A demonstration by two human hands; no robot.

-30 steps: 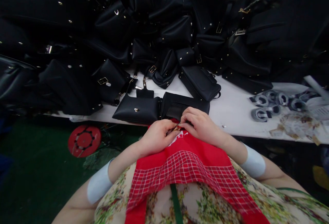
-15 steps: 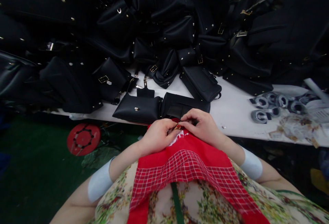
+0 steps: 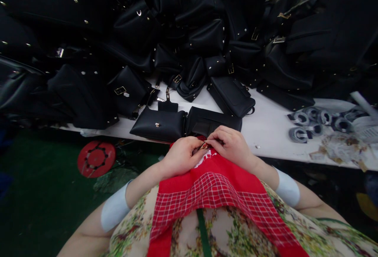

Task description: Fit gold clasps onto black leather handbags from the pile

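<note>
My left hand (image 3: 183,154) and my right hand (image 3: 232,142) meet in front of my red apron (image 3: 233,172), just at the table's near edge. Both are closed, thumb against fingers, with the tips almost touching. A small gold-coloured glint (image 3: 204,145) shows between them; the fingers hide most of whatever is held. Right behind the hands lies an opened black leather bag: its left part (image 3: 159,125) has a small metal stud, and its right part (image 3: 217,117) reaches behind my right fingers. A narrow black tab (image 3: 167,106) with metal fittings lies behind the left part.
Many black bags (image 3: 189,32) are heaped across the back of the white table (image 3: 265,131). Another black bag (image 3: 232,95) lies nearby. Wrapped rolls (image 3: 311,121) and crumpled clear plastic (image 3: 336,146) sit at the right. A red disc (image 3: 97,158) is below the table edge, left.
My right hand's fingers have curled in slightly and shifted a little closer to the left fingertips. My left hand stays nearly still, and the bags keep their places.
</note>
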